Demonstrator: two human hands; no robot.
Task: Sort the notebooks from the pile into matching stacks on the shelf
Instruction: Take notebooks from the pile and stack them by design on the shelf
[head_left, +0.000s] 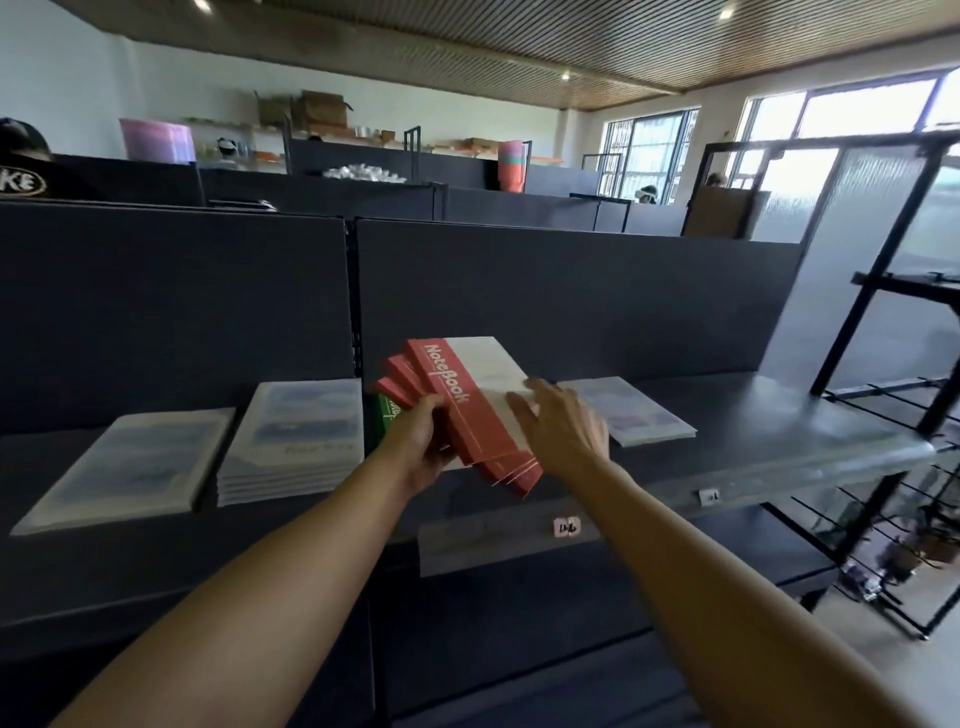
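Several red-and-white notebooks (470, 400) marked "Notebook" are fanned out above the dark shelf (753, 441), tilted up to the right. My left hand (421, 441) grips their lower left edge. A green notebook (383, 415) peeks out behind them on the left. My right hand (563, 426) lies flat on the white part of the top notebook, fingers spread. Three stacks of pale blue-grey notebooks lie on the shelf: one at the far left (130, 462), a taller one (301, 436) beside it, and one (631, 410) to the right of my hands.
A dark back panel (571, 291) rises behind the shelf. Small price labels (567, 526) sit on the shelf's front edge. A black wire rack (904, 467) stands at the right. A lower shelf (675, 561) runs below. Other people sit behind partitions in the background.
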